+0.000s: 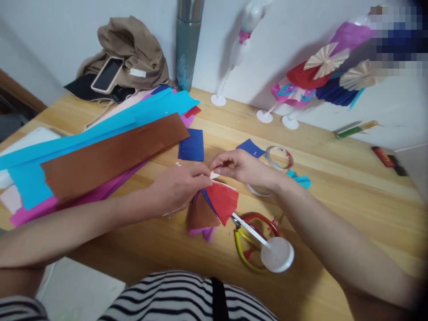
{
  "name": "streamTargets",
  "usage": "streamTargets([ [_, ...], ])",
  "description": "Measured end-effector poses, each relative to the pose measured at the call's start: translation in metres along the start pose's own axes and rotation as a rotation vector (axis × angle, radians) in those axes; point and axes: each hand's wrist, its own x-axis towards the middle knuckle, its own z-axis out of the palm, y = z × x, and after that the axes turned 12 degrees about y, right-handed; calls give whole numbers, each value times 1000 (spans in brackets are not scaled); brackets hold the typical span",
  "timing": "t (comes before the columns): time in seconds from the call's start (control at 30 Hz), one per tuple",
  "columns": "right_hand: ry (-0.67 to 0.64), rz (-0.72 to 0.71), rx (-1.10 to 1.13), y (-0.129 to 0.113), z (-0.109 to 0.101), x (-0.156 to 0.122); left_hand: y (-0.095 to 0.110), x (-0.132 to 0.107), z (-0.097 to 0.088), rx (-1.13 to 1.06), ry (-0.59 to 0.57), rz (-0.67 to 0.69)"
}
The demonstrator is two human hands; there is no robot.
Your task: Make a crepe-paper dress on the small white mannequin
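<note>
My left hand (179,187) is closed around the upper end of a small paper doll figure, whose skirt (222,200) has red, blue, brown and magenta pieces of paper. Its white stick ends in a round white base (277,255), tilted toward the lower right. Thumb and forefinger of my right hand (239,166) pinch together at that same upper end, near a small white piece (214,175); whether they grip it is partly hidden. Scissors with red and yellow handles (241,249) lie beneath the stick. A roll of tape (259,191) sits partly behind my right wrist.
Long turquoise (30,191) and brown (117,154) paper strips cover the left side. Blue squares (191,145) lie beyond my hands, near another tape roll (290,156). Along the wall stand a bottle (187,53), figures on white stands (219,100), and a bag with a phone (107,75).
</note>
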Motion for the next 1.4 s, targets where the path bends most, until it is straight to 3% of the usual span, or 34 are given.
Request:
streamTargets([
  [0.1,15,39,58,-2,0,-2,8,-7,-6,115,-57,222],
  [0.23,12,79,96,-5,1,-4,26,-23,-9,246,-76,315],
  [0.33,-1,105,130,-4,3,-5,37,-37,-4,224,-33,250],
  [0.47,3,152,211,-2,6,-5,45,-52,6,171,42,35],
  [0.63,29,197,275,-1,9,-5,49,-55,9,-15,82,-154],
  [0.77,32,216,298,-2,9,-6,46,-53,11,-220,171,-174],
  [0.93,31,247,329,-1,12,-9,42,-49,14,-365,196,-208],
  [1.2,-9,140,212,-2,9,-12,32,-49,13,-167,210,-81],
  [1.4,200,-137,-94,-13,3,-18,24,-41,9,-24,252,-67],
])
